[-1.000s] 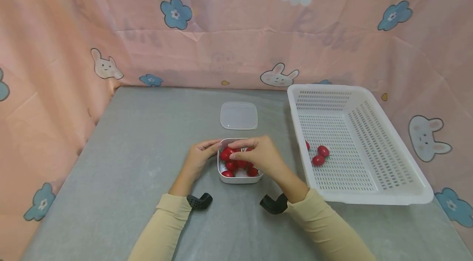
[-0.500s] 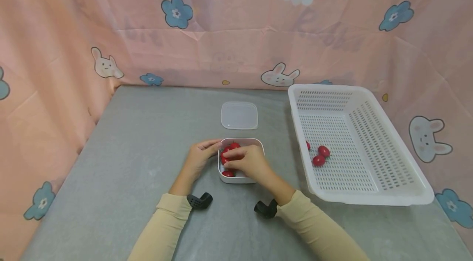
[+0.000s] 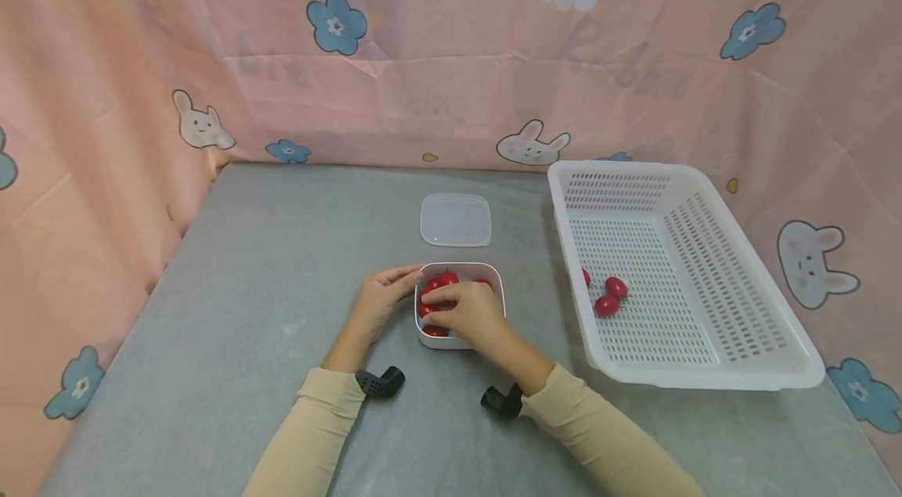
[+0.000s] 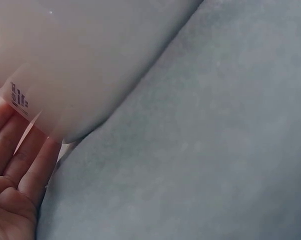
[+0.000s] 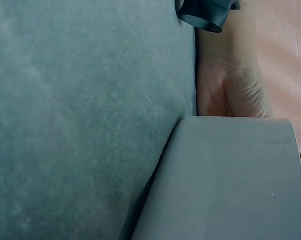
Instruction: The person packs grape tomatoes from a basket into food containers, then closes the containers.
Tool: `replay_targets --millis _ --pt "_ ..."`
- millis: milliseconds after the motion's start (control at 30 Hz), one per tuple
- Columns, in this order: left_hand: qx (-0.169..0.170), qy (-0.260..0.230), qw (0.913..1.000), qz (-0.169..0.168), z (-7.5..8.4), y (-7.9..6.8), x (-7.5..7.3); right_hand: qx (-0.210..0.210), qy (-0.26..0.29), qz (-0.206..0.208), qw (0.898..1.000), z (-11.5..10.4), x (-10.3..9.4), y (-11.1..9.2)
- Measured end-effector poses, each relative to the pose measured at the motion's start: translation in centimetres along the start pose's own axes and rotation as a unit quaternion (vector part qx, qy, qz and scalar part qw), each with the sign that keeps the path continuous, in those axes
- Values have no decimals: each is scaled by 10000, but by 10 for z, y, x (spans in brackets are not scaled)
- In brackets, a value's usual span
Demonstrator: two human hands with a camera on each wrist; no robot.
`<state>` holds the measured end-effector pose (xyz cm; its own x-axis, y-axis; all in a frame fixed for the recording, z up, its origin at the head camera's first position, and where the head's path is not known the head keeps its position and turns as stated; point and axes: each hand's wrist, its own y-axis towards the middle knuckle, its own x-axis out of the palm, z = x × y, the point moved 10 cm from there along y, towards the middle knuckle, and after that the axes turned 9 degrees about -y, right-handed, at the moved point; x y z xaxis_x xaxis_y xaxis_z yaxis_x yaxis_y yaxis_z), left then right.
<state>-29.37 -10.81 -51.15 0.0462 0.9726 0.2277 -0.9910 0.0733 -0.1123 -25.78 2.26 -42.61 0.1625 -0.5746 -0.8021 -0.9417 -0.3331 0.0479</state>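
A white plastic box (image 3: 496, 282) with red cherry tomatoes (image 3: 447, 278) in it stands at mid-table. My left hand (image 3: 380, 297) rests against its left side, fingertips at the far left corner of the rim. In the left wrist view, the left fingers (image 4: 38, 160) lie nearly straight along the outer wall. My right hand (image 3: 468, 315) reaches over the box, its thumb and fingers on either side of a cherry tomato (image 3: 426, 310) near the left wall. That hand covers much of the box's inside. The right wrist view shows the box's outer wall (image 5: 230, 180) and hides the right fingertips.
A clear plastic lid (image 3: 456, 221) lies flat behind the box. To the right stands a large white perforated basket (image 3: 761, 301), with a few cherry tomatoes (image 3: 611, 296) near its left side. A pink patterned curtain (image 3: 423, 90) hangs behind the grey table (image 3: 282, 262).
My right hand has moved left and lower into the box, now at the tomatoes by the left wall. The left hand, lid and basket stay where they were.
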Motion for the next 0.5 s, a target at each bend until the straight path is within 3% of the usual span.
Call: replay_targets --millis 267,500 --pt "59 44 10000 29 1 0 0 -267 -59 308 9992 -6 -8 -3" --pt "32 114 9999 34 -1 0 -1 43 881 421 9952 -9 -39 -4"
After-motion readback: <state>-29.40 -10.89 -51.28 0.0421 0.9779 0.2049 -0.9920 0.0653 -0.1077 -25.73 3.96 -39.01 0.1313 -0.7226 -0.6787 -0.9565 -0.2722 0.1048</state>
